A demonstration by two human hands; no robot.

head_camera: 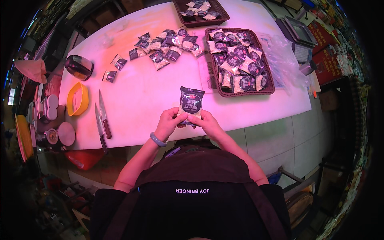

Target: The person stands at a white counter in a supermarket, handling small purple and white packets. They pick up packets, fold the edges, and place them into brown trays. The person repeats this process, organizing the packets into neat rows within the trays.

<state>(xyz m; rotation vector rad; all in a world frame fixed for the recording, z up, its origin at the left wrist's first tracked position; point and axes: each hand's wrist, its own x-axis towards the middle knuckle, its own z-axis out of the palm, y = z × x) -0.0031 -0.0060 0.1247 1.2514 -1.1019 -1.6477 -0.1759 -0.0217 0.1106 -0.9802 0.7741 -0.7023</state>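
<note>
Both my hands pinch the lower end of one small sealed sachet (191,103), dark with a cream lower part, upright at the near edge of the table. My left hand (169,121), with a bangle on its wrist, grips one lower corner; my right hand (207,121) grips the other, thumbs on the front. Beyond lies a loose heap of like sachets (174,40), with a couple of single ones (109,76) off to its left. At the right a dark woven basket (246,93) holds many sachets, laid mostly with printed faces up.
Two kitchen knives (103,120) lie at the near left edge of the white table (144,99). Behind them are a yellow oval container (86,99) and a dark jug-like container (75,66). A second basket (204,22) with sachets stands at the far side; clear plastic film (282,60) lies right.
</note>
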